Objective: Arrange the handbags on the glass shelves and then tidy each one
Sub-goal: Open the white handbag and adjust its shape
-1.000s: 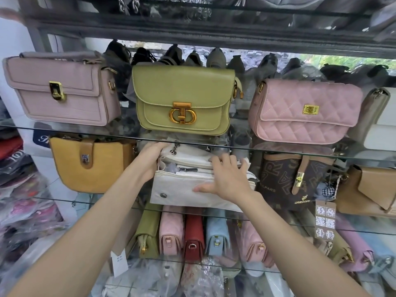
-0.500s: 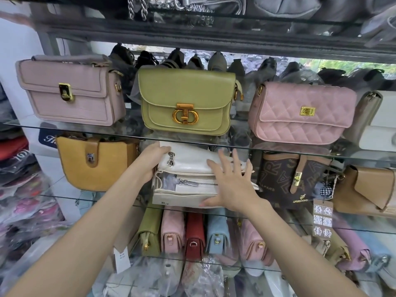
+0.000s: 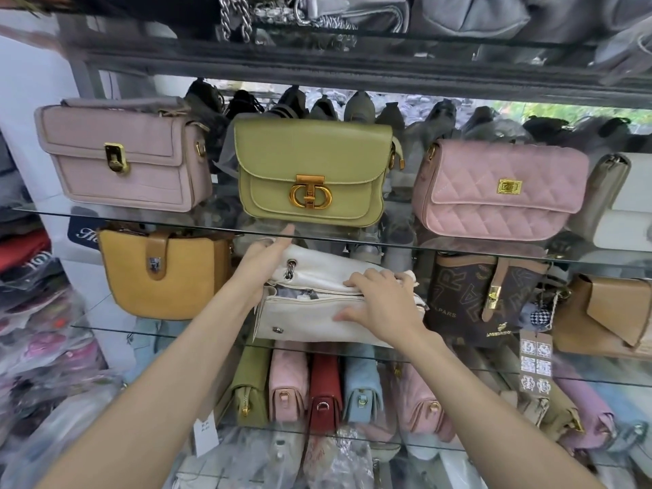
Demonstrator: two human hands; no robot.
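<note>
Fingers [image 3: 370, 282] of right hand [image 3: 382, 305] curl over white handbag [image 3: 310, 312], thumb below.

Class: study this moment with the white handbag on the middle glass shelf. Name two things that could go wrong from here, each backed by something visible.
1. The white handbag looks unzipped and slumped; pushed further in, it might crease or snag its chain.
2. The left hand reaches close under the upper glass shelf; lifting could knock the green handbag above.
3. The right hand presses near the brown printed bag, which could get nudged.

Both hands hold a white handbag [image 3: 317, 305] on the glass shelf [image 3: 106, 328], right hand [image 3: 382, 303] gripping its top
</note>
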